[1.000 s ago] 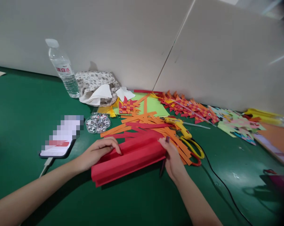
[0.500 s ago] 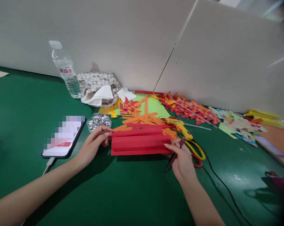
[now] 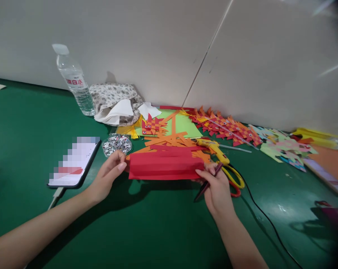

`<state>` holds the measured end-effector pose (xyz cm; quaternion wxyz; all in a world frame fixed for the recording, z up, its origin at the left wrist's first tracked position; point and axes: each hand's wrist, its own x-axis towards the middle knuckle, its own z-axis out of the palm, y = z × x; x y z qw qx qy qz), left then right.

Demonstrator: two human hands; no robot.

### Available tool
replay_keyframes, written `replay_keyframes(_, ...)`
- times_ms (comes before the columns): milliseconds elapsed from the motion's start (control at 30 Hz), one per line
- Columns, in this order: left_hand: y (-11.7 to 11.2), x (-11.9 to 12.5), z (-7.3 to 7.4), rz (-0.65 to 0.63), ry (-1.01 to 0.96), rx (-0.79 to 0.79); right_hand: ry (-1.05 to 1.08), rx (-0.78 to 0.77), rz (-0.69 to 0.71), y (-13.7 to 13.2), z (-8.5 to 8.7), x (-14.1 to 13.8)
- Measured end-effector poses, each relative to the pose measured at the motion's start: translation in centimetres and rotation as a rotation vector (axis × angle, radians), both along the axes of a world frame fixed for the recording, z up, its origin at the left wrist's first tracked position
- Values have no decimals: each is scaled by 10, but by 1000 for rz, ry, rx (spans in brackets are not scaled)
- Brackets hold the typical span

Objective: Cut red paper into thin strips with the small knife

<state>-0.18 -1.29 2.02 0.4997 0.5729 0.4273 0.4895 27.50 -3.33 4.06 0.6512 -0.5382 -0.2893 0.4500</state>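
Observation:
A folded sheet of red paper (image 3: 163, 166), with creases running lengthwise, is held up over the green table. My left hand (image 3: 108, 175) is at its left end, fingers curled, with some fingertips hidden behind the edge. At the right end, my right hand (image 3: 217, 186) pinches the paper between thumb and fingers. A dark pen (image 3: 205, 188) is also gripped in that hand, slanting down to the left. Behind the paper lie orange paper strips (image 3: 171, 140) and a yellow hot glue gun (image 3: 217, 152). Scissors with yellow and red handles (image 3: 240, 179) are partly hidden by my right hand.
A phone (image 3: 73, 160) on a cable and a tub of googly eyes (image 3: 117, 144) are on the left. Farther back stand a water bottle (image 3: 75, 82) and a patterned tissue pouch (image 3: 112, 95). Woven paper fish (image 3: 227, 127) lie along the wall. A black cord (image 3: 265, 213) crosses the right side.
The red paper has tipped and shifted slightly left and up. My left thumb and fingers have moved slightly left at its edge. My right hand keeps its grip on paper and pen.

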Motion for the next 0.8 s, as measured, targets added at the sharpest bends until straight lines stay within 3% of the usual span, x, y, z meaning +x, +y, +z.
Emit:
replay_keyframes(233, 7, 5, -4, -13, 77, -173, -57, -199, 74, 2, -11, -3)
replay_keyframes(300, 8, 4, -7, -18, 116, -178, -77, -131, 25, 3, -10, -1)
replay_keyframes(433, 7, 3, -10, -7, 215, -118, -113, 161, -219, 0, 0, 8)
replay_keyframes(500, 5, 3, -10, -16, 262, -89, -94, 235, -292, -2, 5, 12)
replay_keyframes(800, 4, 1, -13, -43, 585, 115, 64, 59, 19, -3, 3, 5)
